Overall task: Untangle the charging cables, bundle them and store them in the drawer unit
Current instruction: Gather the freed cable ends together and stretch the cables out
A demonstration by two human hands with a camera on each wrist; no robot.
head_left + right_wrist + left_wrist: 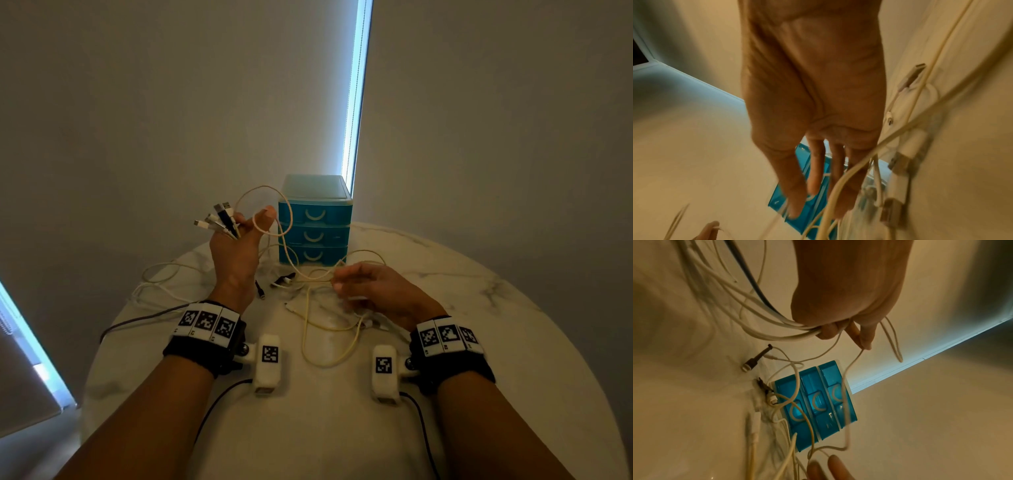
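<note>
My left hand [245, 228] is raised left of the blue three-drawer unit [314, 222] and grips a bunch of charging cables [774, 331]. Their plug ends [219, 219] fan out above its fingers. A cream cable [289, 219] loops over its thumb and runs down to the table. My right hand [363, 286] hovers low over the cable tangle [308, 308] in front of the unit, fingers straight in the right wrist view [813, 186], with a cream cable [838, 186] crossing them. All the drawers [818, 402] are closed.
The round marble table [479, 308] carries loose plugs [284, 280] and a black plug [260, 291] near the unit. White cables [154, 284] and a dark cable [144, 320] trail off the left edge. White USB plugs [898, 183] lie under my right hand.
</note>
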